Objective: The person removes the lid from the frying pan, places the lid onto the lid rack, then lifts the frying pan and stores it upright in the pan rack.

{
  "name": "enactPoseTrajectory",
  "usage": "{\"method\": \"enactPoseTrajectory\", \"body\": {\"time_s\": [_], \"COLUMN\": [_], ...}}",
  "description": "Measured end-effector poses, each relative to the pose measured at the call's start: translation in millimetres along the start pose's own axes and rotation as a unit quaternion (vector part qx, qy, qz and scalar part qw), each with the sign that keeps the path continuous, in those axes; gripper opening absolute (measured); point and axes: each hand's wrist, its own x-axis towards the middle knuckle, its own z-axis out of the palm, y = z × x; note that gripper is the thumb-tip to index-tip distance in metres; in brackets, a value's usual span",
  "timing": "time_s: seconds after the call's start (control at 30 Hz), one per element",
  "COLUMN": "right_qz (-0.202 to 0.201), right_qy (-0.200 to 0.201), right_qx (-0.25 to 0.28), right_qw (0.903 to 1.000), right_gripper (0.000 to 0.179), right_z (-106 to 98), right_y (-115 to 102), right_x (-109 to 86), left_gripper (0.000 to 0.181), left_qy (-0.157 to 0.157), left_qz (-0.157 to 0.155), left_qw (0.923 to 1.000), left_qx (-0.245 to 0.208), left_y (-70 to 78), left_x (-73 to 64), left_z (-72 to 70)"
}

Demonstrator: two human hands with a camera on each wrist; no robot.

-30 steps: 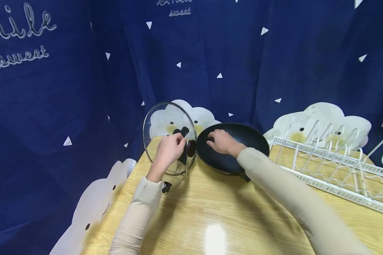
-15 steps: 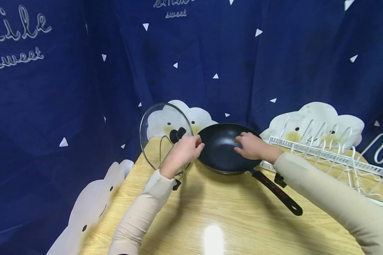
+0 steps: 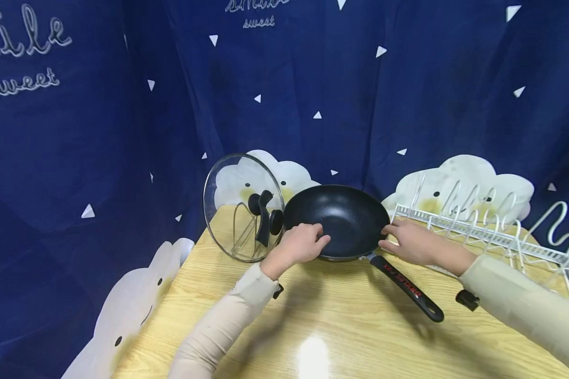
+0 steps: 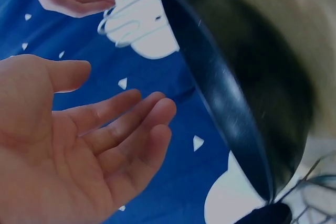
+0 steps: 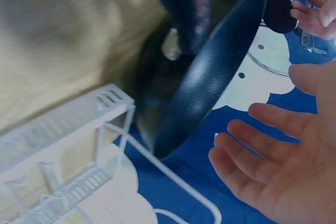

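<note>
Blue curtain (image 3: 284, 68) backs a wooden table (image 3: 341, 316), both hands (image 3: 303, 243) (image 3: 412, 242) (fingers (image 4: 123, 156) loosely spread) near a pan (image 3: 343, 221).

Left hand (image 3: 303, 243) and right hand (image 3: 410, 242), held apart, their digits relaxing.
The left thumb (image 4: 71, 76) is lying separate from the left fingers (image 4: 126, 135), which are bending gently beyond the palm (image 4: 47, 156). The right thumb (image 5: 304, 78) is likewise lying separate from the right fingers (image 5: 252, 156), which are curving loosely and spreading slightly. Both thumbs are sitting on the body side of their fingers. Behind the left hand, a pale left sleeve (image 3: 223, 321) is slanting back and leftward; behind the right hand, a pale right sleeve (image 3: 526, 300) is slanting back and rightward. Each wrist is showing bare between hand and cuff.
</note>
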Motion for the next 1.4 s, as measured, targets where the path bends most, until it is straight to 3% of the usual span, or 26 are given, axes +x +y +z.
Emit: {"method": "enactPoseTrajectory", "body": {"time_s": [0.27,0.5,0.57,0.67,0.83,0.9,0.93,1.0,1.03,1.1,1.17,1.23,1.27,1.33,1.4], "right_qz": [0.046,0.076,0.084,0.105,0.128,0.129,0.129,0.129,0.130,0.129,0.128,0.127,0.126,0.123,0.119], "right_qy": [-0.050,-0.056,-0.067,-0.096,-0.142,-0.156,-0.163,-0.172,-0.179,-0.193,-0.204,-0.214,-0.216,-0.219,-0.215], "right_qx": [0.096,0.137,0.171,0.244,0.353,0.384,0.403,0.443,0.465,0.515,0.561,0.598,0.614,0.642,0.662], "right_qw": [0.9930,0.9860,0.9794,0.9593,0.9160,0.9010,0.8914,0.8705,0.8573,0.8253,0.7919,0.7621,0.7488,0.7247,0.7080], "right_gripper": [0.038,0.032,0.032,0.034,0.037,0.035,0.034,0.034,0.034,0.035,0.035,0.036,0.036,0.034,0.032], "right_z": [12,22,25,30,40,43,45,49,51,54,57,59,59,61,62], "right_y": [11,17,20,23,23,23,22,21,20,20,20,20,20,19,18], "right_x": [-36.1,-64.2,-71.0,-79.9,-89.6,-92.3,-93.4,-95.5,-96.5,-98.5,-100.7,-102.1,-102.5,-102.2,-101.2], "left_gripper": [0.035,0.040,0.041,0.043,0.048,0.049,0.049,0.050,0.050,0.051,0.053,0.056,0.057,0.056,0.053], "left_qy": [-0.034,0.002,0.003,-0.013,-0.046,-0.068,-0.082,-0.102,-0.113,-0.124,-0.127,-0.133,-0.131,-0.134,-0.131], "left_qz": [0.025,0.045,0.048,0.043,0.021,0.000,-0.017,-0.056,-0.078,-0.121,-0.153,-0.176,-0.186,-0.192,-0.195], "left_qw": [0.9985,0.9962,0.9955,0.9950,0.9917,0.9838,0.9760,0.9511,0.9302,0.8796,0.8233,0.7668,0.7425,0.6994,0.6647], "left_qx": [-0.034,-0.074,-0.082,-0.090,-0.118,-0.166,-0.201,-0.286,-0.341,-0.443,-0.532,-0.603,-0.630,-0.675,-0.709], "left_y": [10.0,23.2,28.8,37.9,54.6,61.7,65.3,72.5,76.2,83.7,90.1,94.5,96.2,98.7,101.7], "left_x": [1.4,-0.4,-0.9,-1.8,-1.3,0.6,1.7,4.3,6.0,9.7,14.5,19.7,22.3,27.5,32.4], "left_z": [37.2,55.7,59.9,69.3,91.0,99.2,103.1,111.3,115.2,122.6,130.4,136.9,140.0,145.8,150.3]}}
